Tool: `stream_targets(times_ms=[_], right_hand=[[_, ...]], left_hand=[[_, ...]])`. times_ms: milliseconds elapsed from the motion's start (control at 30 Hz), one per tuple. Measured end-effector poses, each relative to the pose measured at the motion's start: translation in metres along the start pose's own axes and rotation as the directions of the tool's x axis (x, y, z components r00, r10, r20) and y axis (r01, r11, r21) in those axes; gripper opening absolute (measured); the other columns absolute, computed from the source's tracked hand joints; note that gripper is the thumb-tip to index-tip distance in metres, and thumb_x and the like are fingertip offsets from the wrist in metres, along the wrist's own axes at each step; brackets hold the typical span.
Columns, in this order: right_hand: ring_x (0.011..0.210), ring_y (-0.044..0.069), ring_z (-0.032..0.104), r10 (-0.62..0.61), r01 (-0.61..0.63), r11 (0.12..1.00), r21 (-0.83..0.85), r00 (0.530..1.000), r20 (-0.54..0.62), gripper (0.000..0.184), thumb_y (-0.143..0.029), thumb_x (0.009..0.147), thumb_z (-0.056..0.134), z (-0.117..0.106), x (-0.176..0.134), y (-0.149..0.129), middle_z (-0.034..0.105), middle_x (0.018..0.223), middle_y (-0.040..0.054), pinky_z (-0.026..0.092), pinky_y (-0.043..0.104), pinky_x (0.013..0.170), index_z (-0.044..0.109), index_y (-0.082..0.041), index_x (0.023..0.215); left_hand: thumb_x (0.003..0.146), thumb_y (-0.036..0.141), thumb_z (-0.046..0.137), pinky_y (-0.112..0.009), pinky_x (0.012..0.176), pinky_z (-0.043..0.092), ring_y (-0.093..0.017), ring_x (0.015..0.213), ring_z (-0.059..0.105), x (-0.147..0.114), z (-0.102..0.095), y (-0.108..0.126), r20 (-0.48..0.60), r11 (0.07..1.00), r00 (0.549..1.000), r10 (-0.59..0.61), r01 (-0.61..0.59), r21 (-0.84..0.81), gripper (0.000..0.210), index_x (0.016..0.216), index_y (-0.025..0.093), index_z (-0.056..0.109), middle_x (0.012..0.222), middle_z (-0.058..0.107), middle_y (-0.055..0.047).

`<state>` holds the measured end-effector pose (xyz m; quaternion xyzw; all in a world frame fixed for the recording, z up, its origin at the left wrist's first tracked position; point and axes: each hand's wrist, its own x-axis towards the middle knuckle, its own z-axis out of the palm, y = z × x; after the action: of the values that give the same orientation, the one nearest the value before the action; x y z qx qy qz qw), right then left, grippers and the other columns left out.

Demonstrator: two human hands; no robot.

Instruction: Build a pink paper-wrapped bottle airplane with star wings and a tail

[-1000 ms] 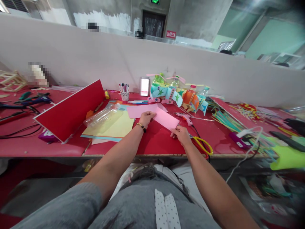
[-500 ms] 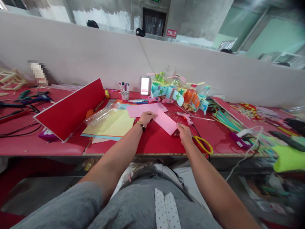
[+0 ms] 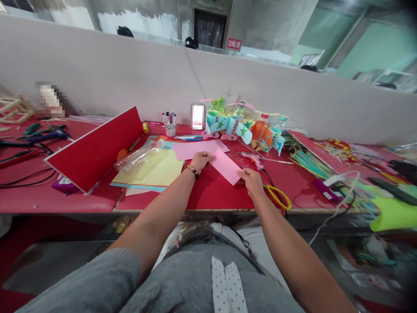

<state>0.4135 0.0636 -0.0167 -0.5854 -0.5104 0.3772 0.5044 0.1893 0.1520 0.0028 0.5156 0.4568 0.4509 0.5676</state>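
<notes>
A small pink sheet of paper is stretched between my two hands, just above the red table. My left hand, with a beaded bracelet at its wrist, pinches the upper left end. At the lower right end, my right hand grips the edge between thumb and fingers. Behind the sheet lies a larger pink paper. Yellow-handled scissors rest beside my right wrist, their blades hidden. A pink glue gun lies beyond my right hand.
Left of my arm, a clear plastic bottle lies on yellow paper. A red board leans farther left. Decorated bottle crafts and a pen cup stand at the back. Colored strips and a white cable are on the right.
My right thumb and fingers have shifted slightly along the sheet's right edge. My left hand and the pink sheet stay nearly in place.
</notes>
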Motion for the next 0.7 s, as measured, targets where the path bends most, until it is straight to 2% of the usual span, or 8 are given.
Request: stream_targets(times_ms=[167,300,533,700], right_hand=[[0.054,0.008,0.058,0.024,-0.025,1.000,0.020,0.998,0.050,0.024,-0.037,0.092,0.060,0.0011,-0.0029,-0.0052,0.062,0.068,-0.0036,0.050,0.023,0.053,0.063,-0.013,0.088],[0.053,0.008,0.059,0.039,-0.041,0.999,0.022,0.995,0.091,0.026,-0.037,0.092,0.060,0.0031,-0.0046,-0.0054,0.062,0.066,-0.0040,0.051,0.023,0.053,0.063,-0.013,0.084],[0.055,0.007,0.057,0.051,-0.052,0.999,0.007,0.995,0.083,0.024,-0.035,0.093,0.059,0.0026,-0.0017,-0.0005,0.063,0.072,-0.0026,0.050,0.022,0.052,0.062,-0.012,0.087],[0.058,0.009,0.060,0.039,-0.040,0.999,0.010,0.993,0.111,0.025,-0.037,0.093,0.059,0.0026,-0.0018,-0.0019,0.065,0.075,-0.0017,0.053,0.024,0.057,0.064,-0.013,0.091]], left_hand=[[0.095,0.034,0.058,-0.028,0.066,0.055,-0.012,0.075,0.063,0.0017,-0.0006,0.0000,-0.039,1.000,0.999,0.009,-0.010,-0.029,0.024,0.104,0.012,0.061,0.093,0.064,-0.004],[0.095,0.034,0.058,-0.029,0.067,0.056,-0.013,0.076,0.063,0.0027,0.0000,-0.0010,-0.063,0.999,0.998,0.010,-0.013,-0.050,0.024,0.104,0.012,0.061,0.094,0.064,-0.004],[0.095,0.033,0.058,-0.027,0.063,0.055,-0.012,0.072,0.062,0.0029,-0.0006,-0.0016,-0.069,0.998,0.997,0.015,-0.020,-0.060,0.023,0.103,0.012,0.061,0.091,0.064,-0.003],[0.094,0.033,0.058,-0.029,0.067,0.056,-0.013,0.077,0.063,0.0041,-0.0011,-0.0020,-0.074,0.997,0.997,0.017,-0.022,-0.067,0.024,0.106,0.012,0.061,0.096,0.064,-0.004]])
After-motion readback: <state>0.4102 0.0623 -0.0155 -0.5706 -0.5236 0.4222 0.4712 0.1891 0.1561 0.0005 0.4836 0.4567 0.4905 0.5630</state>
